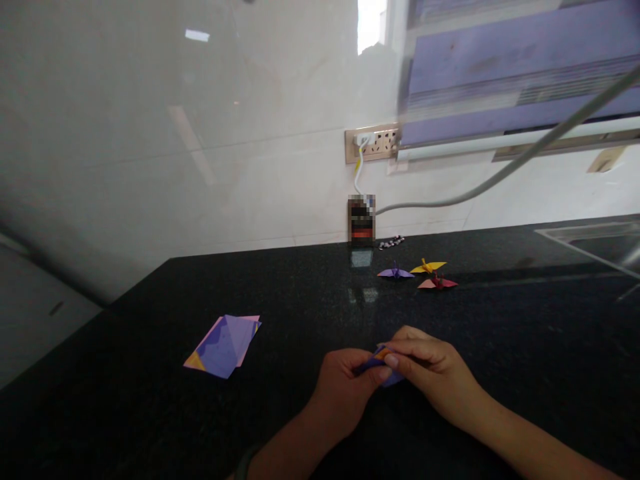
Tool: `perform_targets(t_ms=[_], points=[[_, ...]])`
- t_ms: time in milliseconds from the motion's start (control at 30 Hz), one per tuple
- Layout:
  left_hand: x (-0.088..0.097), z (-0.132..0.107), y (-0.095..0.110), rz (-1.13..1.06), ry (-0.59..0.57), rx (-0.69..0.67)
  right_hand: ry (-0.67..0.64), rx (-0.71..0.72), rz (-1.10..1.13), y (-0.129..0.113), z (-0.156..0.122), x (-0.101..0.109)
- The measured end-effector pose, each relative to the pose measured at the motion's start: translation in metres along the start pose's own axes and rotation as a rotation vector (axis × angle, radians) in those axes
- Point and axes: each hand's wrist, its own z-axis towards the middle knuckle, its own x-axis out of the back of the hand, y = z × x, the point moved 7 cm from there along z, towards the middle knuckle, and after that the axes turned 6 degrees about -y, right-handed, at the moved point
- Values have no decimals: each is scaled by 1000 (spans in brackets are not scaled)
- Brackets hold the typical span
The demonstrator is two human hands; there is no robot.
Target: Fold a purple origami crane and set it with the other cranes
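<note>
Between my two hands is a small folded piece of purple origami paper (pixel 393 379) with an orange patch, held just above the dark counter. My left hand (pixel 345 383) pinches its left side between thumb and fingers. My right hand (pixel 437 367) grips the upper right part, thumb pressed on the orange patch. My fingers hide much of the fold. Farther back stand three paper cranes: a purple crane (pixel 396 273), a yellow crane (pixel 428 267) and a red and pink crane (pixel 438 283). A stack of origami sheets (pixel 225 347), purple on top, lies to the left.
The black speckled counter (pixel 300 293) meets a pale tiled wall. Against it stands a small blurred-out box (pixel 361 221), with a beaded string (pixel 391 243) beside it. A grey cable (pixel 480 192) runs right, below a wall socket (pixel 373 143). A sink edge (pixel 565 240) shows at right.
</note>
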Motion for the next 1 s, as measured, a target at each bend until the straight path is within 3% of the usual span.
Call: perform_targets(t_ms=[67,267,400,667,1000], points=[[-1,0,3,-9,-8,-18,5,25,-40,-1,-1,-1],[5,2,2,-28,60,-4,195,42,-153,-1,-7,10],[7,3,-3,30,83,43,170,157,-231,-9,-6,10],[13,0,18,287,151,-183,135,213,-249,-13,-7,8],[13,0,22,423,150,-232,81,257,-243,-18,-7,5]])
